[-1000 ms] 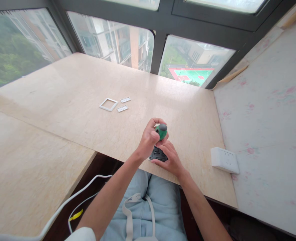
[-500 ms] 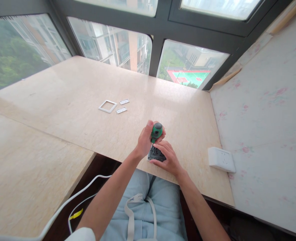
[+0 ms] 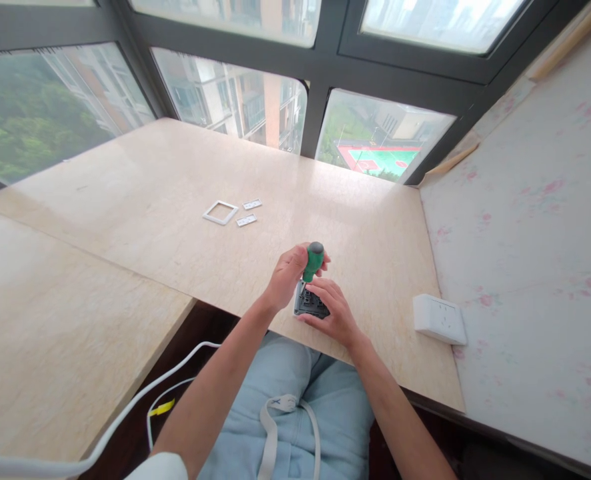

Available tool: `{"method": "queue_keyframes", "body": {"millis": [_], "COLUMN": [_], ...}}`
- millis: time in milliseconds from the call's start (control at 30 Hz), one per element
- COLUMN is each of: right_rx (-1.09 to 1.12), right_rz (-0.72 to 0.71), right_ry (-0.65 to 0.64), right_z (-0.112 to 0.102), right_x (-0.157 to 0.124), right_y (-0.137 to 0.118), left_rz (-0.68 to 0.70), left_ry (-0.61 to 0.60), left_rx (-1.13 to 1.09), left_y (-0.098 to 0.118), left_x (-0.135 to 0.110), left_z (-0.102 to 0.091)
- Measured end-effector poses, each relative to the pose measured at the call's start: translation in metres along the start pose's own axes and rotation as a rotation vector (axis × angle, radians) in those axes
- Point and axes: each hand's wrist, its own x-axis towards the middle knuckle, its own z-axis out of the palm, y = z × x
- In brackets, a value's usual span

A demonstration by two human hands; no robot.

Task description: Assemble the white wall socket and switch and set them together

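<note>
My left hand (image 3: pixel 291 270) is closed around the green and dark grey handle of a screwdriver (image 3: pixel 314 260). The shaft points down at the black face of a small square switch module (image 3: pixel 309 305) on the near table edge; whether its tip sits in a screw is too small to tell. My right hand (image 3: pixel 335 308) grips the module from its right side, thumb along the near edge and fingers over the far edge, covering part of it.
A white square frame (image 3: pixel 220 213) and two small white plates (image 3: pixel 247 220) lie farther back on the beige tabletop (image 3: pixel 140 193). A white socket box (image 3: pixel 439 319) stands against the papered wall at right. A white cable (image 3: pixel 140 398) hangs at lower left.
The view has shifted slightly. The screwdriver handle leans a little differently in my left hand, and more of its shaft shows. My right hand keeps its hold on the switch module.
</note>
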Motion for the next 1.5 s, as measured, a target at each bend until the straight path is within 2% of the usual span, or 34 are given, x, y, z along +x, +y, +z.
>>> {"method": "queue_keyframes", "body": {"millis": [233,367,533,767,1500], "right_rx": [-0.023,-0.039,-0.033,-0.02,-0.004], "right_rz": [-0.01,0.006,0.028,0.03,0.045], "right_ry": [0.007,-0.001,-0.006,-0.013,-0.024], "right_z": [0.003,0.003,0.002,0.0,-0.001], "right_x": [-0.003,-0.003,-0.001,0.001,0.002], "right_y": [0.005,0.006,0.003,0.001,0.001], "left_rz": [-0.067,-0.095,-0.064,-0.047,-0.084], "left_ry": [0.048,0.036,-0.024,-0.027,0.033], "left_rx": [-0.025,-0.026,0.0,-0.062,0.001], "left_y": [-0.002,-0.007,-0.011,-0.012,-0.012], "left_x": [-0.003,-0.005,-0.006,-0.004,-0.005], "left_z": [0.012,0.014,0.013,0.015,0.017]}}
